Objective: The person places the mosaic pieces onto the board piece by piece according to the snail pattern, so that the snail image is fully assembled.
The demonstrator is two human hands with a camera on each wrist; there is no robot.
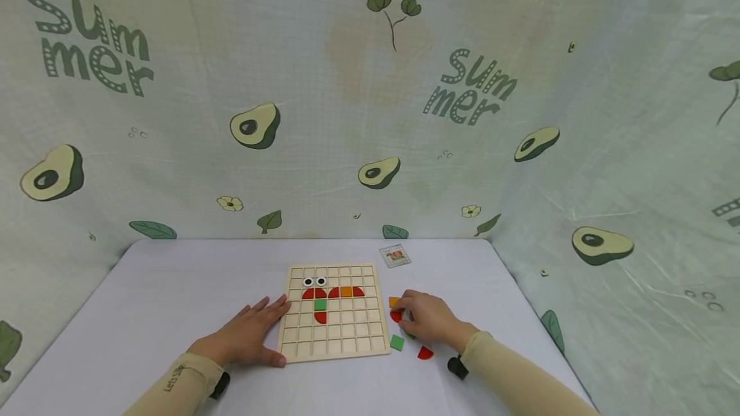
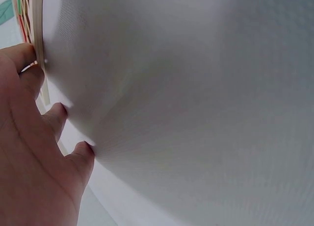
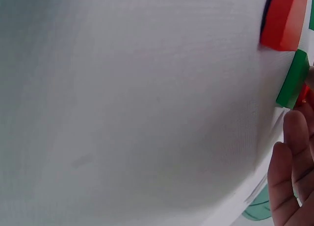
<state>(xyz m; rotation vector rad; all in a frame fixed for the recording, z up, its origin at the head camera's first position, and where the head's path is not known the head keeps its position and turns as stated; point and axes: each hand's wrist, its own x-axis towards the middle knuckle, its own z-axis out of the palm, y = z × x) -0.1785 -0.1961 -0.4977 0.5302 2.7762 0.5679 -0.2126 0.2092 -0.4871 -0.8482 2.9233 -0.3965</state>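
Note:
My left hand [image 1: 245,332] rests with fingers spread at the left side of a wooden grid board [image 1: 352,345], fingertips at its edge and thumb near the lower corner. The board bears two eye tiles [image 1: 315,282], several red quarter-circle tiles [image 1: 320,318], an orange square [image 1: 346,291] and a green square [image 1: 320,305]. Right of the board, my right hand [image 1: 430,316] pinches a rounded red tile [image 1: 396,316] between thumb and fingertips, low over the table. In the right wrist view, a green tile [image 3: 293,80] stands close to those fingers, partly covering the red one.
By the right hand lie an orange tile [image 1: 393,302], a loose green square [image 1: 397,342] and a red quarter-circle [image 1: 425,353]. A small picture card [image 1: 395,255] lies behind the board's right corner. Printed cloth [image 1: 324,82] walls in the white table [image 1: 191,281] at back and sides.

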